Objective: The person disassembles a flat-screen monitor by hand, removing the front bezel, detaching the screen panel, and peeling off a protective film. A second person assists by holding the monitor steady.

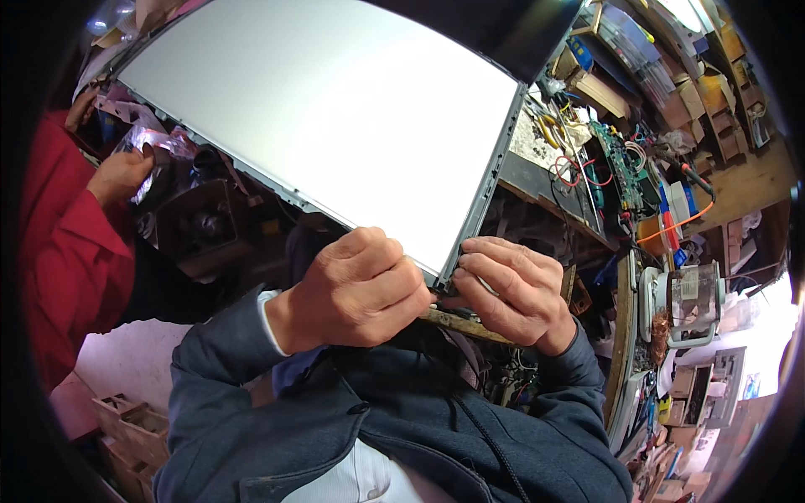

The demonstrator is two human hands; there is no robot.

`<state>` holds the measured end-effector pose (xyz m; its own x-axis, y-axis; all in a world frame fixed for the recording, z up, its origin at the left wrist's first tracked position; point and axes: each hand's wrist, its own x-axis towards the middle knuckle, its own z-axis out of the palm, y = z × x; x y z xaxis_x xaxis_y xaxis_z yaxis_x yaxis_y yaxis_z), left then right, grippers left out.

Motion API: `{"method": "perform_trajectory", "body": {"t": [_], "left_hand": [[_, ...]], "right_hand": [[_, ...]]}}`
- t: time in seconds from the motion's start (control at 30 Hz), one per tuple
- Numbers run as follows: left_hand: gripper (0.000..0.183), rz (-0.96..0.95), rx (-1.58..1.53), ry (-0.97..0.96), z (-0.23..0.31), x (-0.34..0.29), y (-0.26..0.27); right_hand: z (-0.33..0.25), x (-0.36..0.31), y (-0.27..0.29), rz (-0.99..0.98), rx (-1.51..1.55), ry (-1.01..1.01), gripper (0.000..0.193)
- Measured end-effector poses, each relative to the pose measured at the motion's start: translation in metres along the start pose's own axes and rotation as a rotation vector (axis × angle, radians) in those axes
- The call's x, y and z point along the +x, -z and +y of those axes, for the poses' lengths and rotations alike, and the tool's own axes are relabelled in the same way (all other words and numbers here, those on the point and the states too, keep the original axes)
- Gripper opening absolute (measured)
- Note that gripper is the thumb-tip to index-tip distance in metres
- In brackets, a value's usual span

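Note:
A large flat screen panel [335, 109] with a bright white face and a thin dark frame [495, 168] lies in front of me, one corner pointing toward my chest. At that corner my left hand [356, 289] is closed, knuckles up, over the near left edge; its fingertips are hidden, so what they pinch does not show. My right hand [511, 289] grips the right side of the frame just above the same corner, thumb and fingers pressed together. The two hands are a short way apart, with the corner between them.
At the left, another person in a red sleeve [63, 243] has a hand [122, 174] by a shiny plastic bag [155, 155]. A dark bin [201, 218] sits below the panel. Pliers [549, 132], a green circuit board [616, 163] and loose wires crowd the bench at right.

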<state>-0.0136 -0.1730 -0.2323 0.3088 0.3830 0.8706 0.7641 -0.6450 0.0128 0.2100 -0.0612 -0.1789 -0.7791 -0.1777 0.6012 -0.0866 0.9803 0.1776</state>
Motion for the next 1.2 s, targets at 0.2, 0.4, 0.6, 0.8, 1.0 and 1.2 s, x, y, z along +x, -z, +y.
{"method": "perform_trajectory", "body": {"t": [0.2, 0.4, 0.6, 0.8, 1.0, 1.2], "left_hand": [[0.012, -0.297, -0.108, -0.060, -0.017, 0.034, 0.028], [0.013, -0.417, -0.128, -0.198, -0.027, 0.054, 0.037], [0.020, -0.451, -0.093, -0.309, -0.031, 0.058, 0.035], [0.022, -0.394, -0.076, -0.419, -0.037, 0.055, 0.028], [0.022, -0.282, -0.036, -0.523, -0.044, 0.045, 0.020], [0.016, -0.196, -0.065, -0.524, -0.052, 0.041, 0.016]], "right_hand": [[0.005, -0.001, 0.001, -0.002, 0.003, 0.027, 0.022], [0.004, -0.002, 0.002, 0.014, -0.010, 0.022, 0.023], [0.003, -0.005, 0.000, 0.036, -0.007, 0.018, 0.021], [0.003, -0.006, -0.002, 0.067, 0.008, 0.014, 0.019], [0.004, -0.011, -0.008, 0.114, 0.004, 0.009, 0.018], [0.003, -0.011, -0.010, 0.132, 0.021, -0.004, 0.018]]}}
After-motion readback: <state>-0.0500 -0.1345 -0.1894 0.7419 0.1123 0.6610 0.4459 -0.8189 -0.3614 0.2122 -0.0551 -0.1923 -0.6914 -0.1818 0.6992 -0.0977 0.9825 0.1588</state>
